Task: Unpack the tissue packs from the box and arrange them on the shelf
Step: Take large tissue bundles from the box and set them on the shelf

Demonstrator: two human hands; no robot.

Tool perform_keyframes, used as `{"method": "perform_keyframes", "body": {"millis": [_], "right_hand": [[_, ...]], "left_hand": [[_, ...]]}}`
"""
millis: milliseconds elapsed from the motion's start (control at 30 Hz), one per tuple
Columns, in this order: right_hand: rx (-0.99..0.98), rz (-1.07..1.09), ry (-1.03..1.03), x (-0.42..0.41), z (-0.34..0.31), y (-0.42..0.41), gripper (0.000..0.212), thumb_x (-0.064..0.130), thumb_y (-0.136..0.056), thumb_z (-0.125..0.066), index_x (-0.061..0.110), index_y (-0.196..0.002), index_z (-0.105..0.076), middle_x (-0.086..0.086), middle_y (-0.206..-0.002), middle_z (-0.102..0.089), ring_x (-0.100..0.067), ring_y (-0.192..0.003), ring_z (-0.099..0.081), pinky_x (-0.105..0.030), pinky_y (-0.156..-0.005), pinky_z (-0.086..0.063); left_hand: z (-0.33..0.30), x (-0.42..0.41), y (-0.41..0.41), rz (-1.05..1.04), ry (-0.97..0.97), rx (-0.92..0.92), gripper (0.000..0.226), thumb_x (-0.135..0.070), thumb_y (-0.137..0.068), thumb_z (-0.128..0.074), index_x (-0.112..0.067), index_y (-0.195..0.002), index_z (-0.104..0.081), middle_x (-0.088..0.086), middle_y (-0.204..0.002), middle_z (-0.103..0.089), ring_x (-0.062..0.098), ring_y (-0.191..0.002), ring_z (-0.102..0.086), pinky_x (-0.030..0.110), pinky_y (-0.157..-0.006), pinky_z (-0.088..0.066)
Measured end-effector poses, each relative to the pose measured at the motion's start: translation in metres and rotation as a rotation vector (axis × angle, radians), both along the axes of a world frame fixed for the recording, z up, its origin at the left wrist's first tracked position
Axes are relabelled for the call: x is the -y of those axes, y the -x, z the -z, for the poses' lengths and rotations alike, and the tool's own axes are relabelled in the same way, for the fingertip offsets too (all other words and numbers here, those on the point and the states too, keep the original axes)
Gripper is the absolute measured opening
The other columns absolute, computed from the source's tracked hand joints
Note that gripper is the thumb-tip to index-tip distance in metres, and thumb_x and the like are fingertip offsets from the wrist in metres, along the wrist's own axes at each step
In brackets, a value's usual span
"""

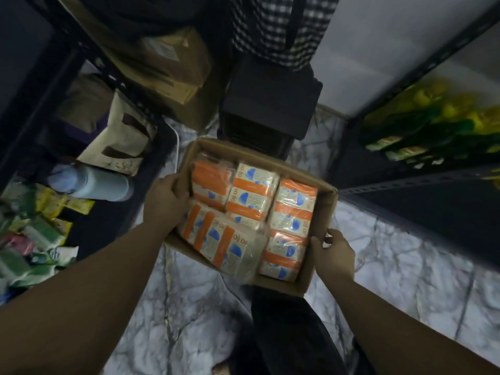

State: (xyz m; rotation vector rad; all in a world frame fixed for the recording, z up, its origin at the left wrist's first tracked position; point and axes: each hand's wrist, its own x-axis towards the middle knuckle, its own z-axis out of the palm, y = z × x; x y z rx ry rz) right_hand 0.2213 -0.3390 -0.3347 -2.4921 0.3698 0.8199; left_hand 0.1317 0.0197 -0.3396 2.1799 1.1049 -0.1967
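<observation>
I had the box (319, 239) held over the marble floor (405, 266), left hand (165, 201) gripping its left wall, right hand (334, 255) clamped on its right wall. Tissue packs (251, 201) filled it, none unpacked. Next, I judged, setting it down beside the shelf (422, 182) to its right.

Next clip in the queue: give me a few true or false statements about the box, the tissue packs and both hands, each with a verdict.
1. The cardboard box is open at the top. True.
2. The box is empty. False: orange and white tissue packs fill it.
3. The left hand grips the box's left wall. True.
4. The right hand lifts a pack out. False: it holds the box's right wall.
5. The box sits on a shelf. False: it is above the marbled floor, held by both hands.
</observation>
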Motion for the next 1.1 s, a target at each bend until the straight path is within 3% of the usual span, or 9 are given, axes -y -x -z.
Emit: {"method": "perform_keyframes", "body": {"millis": [100,167,333,467,533,667,933,1033,1100], "right_hand": [[-0.052,-0.007,0.045,-0.001,0.005,-0.005,0.043,0.031,-0.101,-0.059,0.015,-0.141,-0.055,-0.010,-0.124,-0.072,-0.031,-0.114,-0.066,-0.035,-0.086,-0.046],[-0.064,-0.012,0.088,-0.003,0.009,-0.010,0.035,0.030,-0.102,-0.054,0.015,-0.133,-0.060,-0.010,-0.119,-0.073,-0.032,-0.109,-0.067,-0.032,-0.079,-0.044],[-0.032,-0.061,0.158,-0.004,0.009,-0.018,0.028,0.036,-0.103,-0.049,0.015,-0.116,-0.063,-0.009,-0.110,-0.073,-0.032,-0.100,-0.068,-0.039,-0.078,-0.053],[0.012,-0.119,0.178,-0.003,-0.004,-0.022,0.019,0.034,-0.103,-0.048,0.021,-0.108,-0.060,-0.006,-0.100,-0.070,-0.027,-0.085,-0.062,-0.036,-0.073,-0.047],[0.027,-0.175,0.185,-0.008,-0.019,-0.023,0.014,0.034,-0.104,-0.047,0.024,-0.104,-0.057,-0.004,-0.093,-0.065,-0.024,-0.080,-0.058,-0.035,-0.072,-0.046],[0.064,-0.289,0.186,-0.027,-0.054,-0.020,0.013,0.032,-0.105,-0.047,0.024,-0.103,-0.058,-0.002,-0.092,-0.066,-0.024,-0.081,-0.062,-0.035,-0.072,-0.048],[0.169,-0.558,0.186,-0.095,-0.122,0.024,0.021,0.035,-0.101,-0.048,0.030,-0.087,-0.064,0.003,-0.079,-0.067,-0.022,-0.078,-0.067,-0.039,-0.075,-0.057],[0.162,-0.679,0.135,-0.125,-0.133,0.050,0.028,0.036,-0.101,-0.048,0.027,-0.080,-0.064,0.007,-0.075,-0.065,-0.017,-0.074,-0.066,-0.039,-0.075,-0.058],[0.156,-0.756,0.093,-0.146,-0.135,0.071,0.030,0.036,-0.102,-0.049,0.026,-0.078,-0.064,0.005,-0.075,-0.067,-0.017,-0.073,-0.066,-0.039,-0.074,-0.058]], "left_hand": [[0.015,-0.002,0.006,-0.039,0.060,-0.050,0.033,-0.041,-0.107,-0.049,-0.021,-0.124,-0.068,0.002,-0.104,-0.071,0.020,-0.089,-0.061,0.031,-0.074,-0.042],[0.021,-0.004,0.009,-0.053,0.064,-0.061,0.035,-0.044,-0.106,-0.050,-0.023,-0.126,-0.069,0.005,-0.104,-0.073,0.025,-0.093,-0.065,0.034,-0.077,-0.044],[0.007,0.000,0.019,-0.044,0.078,-0.025,0.049,-0.065,-0.102,-0.044,-0.027,-0.090,-0.072,-0.002,-0.072,-0.070,0.016,-0.068,-0.066,0.028,-0.055,-0.041],[-0.013,0.013,0.063,-0.165,0.166,0.020,0.052,-0.071,-0.099,-0.043,-0.030,-0.082,-0.070,-0.006,-0.069,-0.072,0.012,-0.068,-0.069,0.031,-0.061,-0.053],[-0.028,0.020,0.083,-0.200,0.145,0.031,0.048,-0.068,-0.100,-0.044,-0.036,-0.074,-0.068,-0.012,-0.062,-0.068,0.002,-0.061,-0.063,0.027,-0.056,-0.045],[-0.056,0.030,0.128,-0.281,0.093,0.065,0.051,-0.064,-0.103,-0.042,-0.037,-0.062,-0.058,-0.013,-0.057,-0.062,0.008,-0.050,-0.056,0.027,-0.051,-0.035],[-0.099,0.041,0.255,-0.436,0.060,0.003,0.033,-0.058,-0.105,-0.042,-0.044,-0.080,-0.059,-0.012,-0.071,-0.064,0.011,-0.074,-0.064,0.024,-0.061,-0.040],[-0.106,0.053,0.311,-0.569,0.041,-0.033,0.039,-0.064,-0.104,-0.036,-0.039,-0.105,-0.066,-0.006,-0.094,-0.074,0.021,-0.091,-0.070,0.035,-0.076,-0.050],[-0.112,0.063,0.344,-0.681,0.014,-0.053,0.044,-0.063,-0.104,-0.036,-0.037,-0.120,-0.067,-0.004,-0.100,-0.074,0.024,-0.094,-0.069,0.036,-0.077,-0.048]]}}
